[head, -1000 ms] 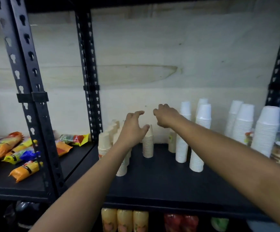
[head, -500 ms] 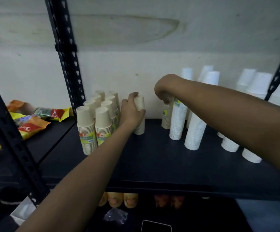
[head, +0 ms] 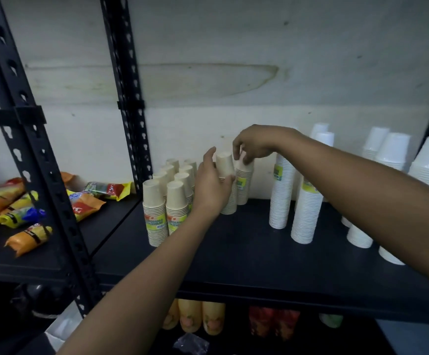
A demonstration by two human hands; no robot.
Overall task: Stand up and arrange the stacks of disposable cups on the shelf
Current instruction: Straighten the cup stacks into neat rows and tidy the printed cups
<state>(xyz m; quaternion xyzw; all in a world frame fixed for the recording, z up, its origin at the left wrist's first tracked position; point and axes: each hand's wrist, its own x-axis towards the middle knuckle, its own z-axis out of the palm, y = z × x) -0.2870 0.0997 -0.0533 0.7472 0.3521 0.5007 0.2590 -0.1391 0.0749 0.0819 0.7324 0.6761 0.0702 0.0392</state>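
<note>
On the black shelf (head: 246,257), one upright stack of beige paper cups (head: 226,185) is clasped by the left hand (head: 212,185) while its neighbour stack (head: 242,185) is pinched at the top by the right hand (head: 255,146), evidently to be closed up against the beige group (head: 167,201).

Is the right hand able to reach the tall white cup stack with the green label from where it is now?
Probably yes: the right hand hovers just left of the tall white cup stack, with nothing between them.
</note>
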